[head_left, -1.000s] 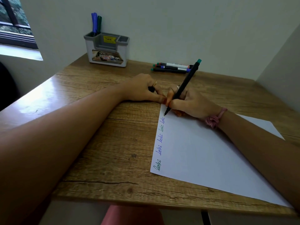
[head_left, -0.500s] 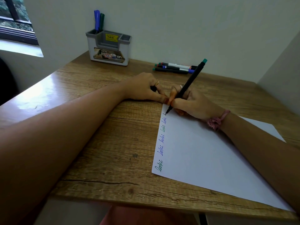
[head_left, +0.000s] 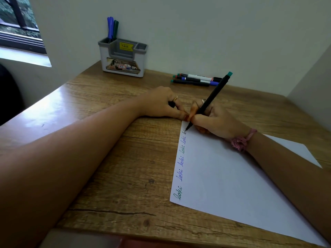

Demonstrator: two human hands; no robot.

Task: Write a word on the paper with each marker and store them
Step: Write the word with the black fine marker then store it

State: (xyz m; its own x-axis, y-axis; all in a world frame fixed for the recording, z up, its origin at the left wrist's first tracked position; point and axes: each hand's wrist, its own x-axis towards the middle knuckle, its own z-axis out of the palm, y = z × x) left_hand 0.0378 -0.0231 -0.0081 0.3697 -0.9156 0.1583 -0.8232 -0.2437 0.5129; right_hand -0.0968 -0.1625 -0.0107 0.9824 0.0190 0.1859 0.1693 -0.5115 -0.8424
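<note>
My right hand [head_left: 215, 120] grips a black marker with a teal end [head_left: 213, 97], its tip touching the far left corner of the white paper [head_left: 232, 185]. Several handwritten words in green and blue run along the paper's left edge. My left hand [head_left: 161, 104] rests on the table beside that corner, fingertips pressing the paper's edge, with a small black cap [head_left: 171, 104] held in its curled fingers. Three capped markers [head_left: 195, 80] lie by the back wall. A grey holder [head_left: 123, 58] at the back holds a blue and a green marker [head_left: 112, 28].
The wooden table [head_left: 107, 158] ends at a front edge near me. Walls close it in at the back and right. A window sits at the upper left.
The marker tip has advanced a little along the paper's edge, adding strokes of a new word. The view has shifted slightly. Both hands stay in place.
</note>
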